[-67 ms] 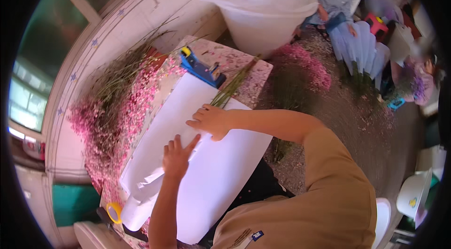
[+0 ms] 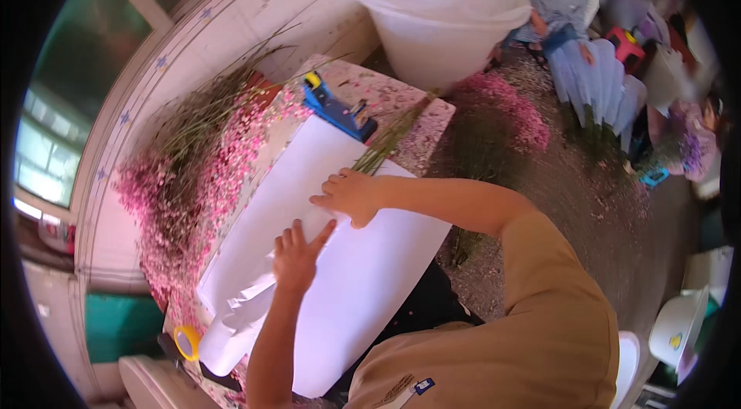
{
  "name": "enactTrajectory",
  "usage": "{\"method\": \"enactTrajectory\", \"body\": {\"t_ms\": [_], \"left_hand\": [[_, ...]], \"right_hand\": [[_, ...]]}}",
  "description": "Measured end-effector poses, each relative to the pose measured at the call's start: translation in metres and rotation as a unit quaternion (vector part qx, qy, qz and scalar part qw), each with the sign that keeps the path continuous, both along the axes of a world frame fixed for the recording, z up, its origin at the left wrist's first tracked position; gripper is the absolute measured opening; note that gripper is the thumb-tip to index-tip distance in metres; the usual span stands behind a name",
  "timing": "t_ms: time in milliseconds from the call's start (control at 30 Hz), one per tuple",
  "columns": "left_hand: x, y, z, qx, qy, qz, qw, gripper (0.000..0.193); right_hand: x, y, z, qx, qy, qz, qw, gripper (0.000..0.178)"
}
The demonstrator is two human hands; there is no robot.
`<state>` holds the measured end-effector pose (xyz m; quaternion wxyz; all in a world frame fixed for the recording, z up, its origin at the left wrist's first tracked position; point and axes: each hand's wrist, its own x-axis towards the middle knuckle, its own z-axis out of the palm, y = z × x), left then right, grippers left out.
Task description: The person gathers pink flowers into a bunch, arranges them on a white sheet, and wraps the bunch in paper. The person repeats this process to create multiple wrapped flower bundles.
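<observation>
White wrapping paper (image 2: 351, 297) lies across the table, with a folded, creased part (image 2: 248, 305) toward its lower left. Green stems (image 2: 392, 133) stick out of its far edge; whatever they belong to is covered by the paper. My right hand (image 2: 351, 197) rests flat on the paper just below the stems, fingers stretched out. Close by on its left, my left hand (image 2: 297, 256) touches the fold with fingers spread and the thumb reaching toward the right hand. Beyond the paper sits a blue tape dispenser (image 2: 340, 112) with a yellow part.
Pink flowers with long stems (image 2: 185, 177) heap along the table's left side. A yellow tape roll (image 2: 186, 343) lies at the near left. Behind the table stands a big white tub (image 2: 440, 38). More pink flowers (image 2: 509, 112) are at right, and a person (image 2: 552, 0) sits beyond with wrapped bunches.
The whole view has shifted slightly to the right. Both hands keep nearly the same place on the paper.
</observation>
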<state>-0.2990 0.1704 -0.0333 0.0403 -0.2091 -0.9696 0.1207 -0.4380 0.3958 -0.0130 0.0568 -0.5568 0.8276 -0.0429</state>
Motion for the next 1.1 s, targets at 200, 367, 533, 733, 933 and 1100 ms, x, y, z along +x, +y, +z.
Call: {"method": "enactTrajectory", "body": {"t_ms": [200, 367, 533, 733, 933, 1100], "left_hand": [[0.031, 0.053, 0.015, 0.085, 0.086, 0.051, 0.991, 0.081], [-0.025, 0.073, 0.036, 0.189, -0.155, 0.217, 0.945, 0.087], [-0.101, 0.087, 0.054, 0.258, -0.340, 0.127, 0.896, 0.074], [-0.176, 0.119, 0.078, 0.228, -0.344, 0.071, 0.908, 0.078], [-0.195, 0.138, 0.094, 0.238, -0.370, 0.048, 0.897, 0.073], [-0.208, 0.116, 0.089, 0.331, -0.479, 0.081, 0.809, 0.066]], "right_hand": [[-0.017, -0.029, 0.001, 0.093, -0.095, 0.018, 0.991, 0.056], [-0.014, -0.011, 0.013, 0.133, -0.184, -0.006, 0.974, 0.050], [-0.037, 0.044, 0.027, 0.058, -0.267, -0.073, 0.959, 0.062], [-0.124, 0.101, 0.064, -0.382, -0.393, -0.319, 0.773, 0.042], [-0.162, 0.072, 0.040, -0.359, -0.399, -0.369, 0.758, 0.019], [-0.030, 0.129, 0.067, -0.539, -0.335, -0.250, 0.731, 0.010]]}}
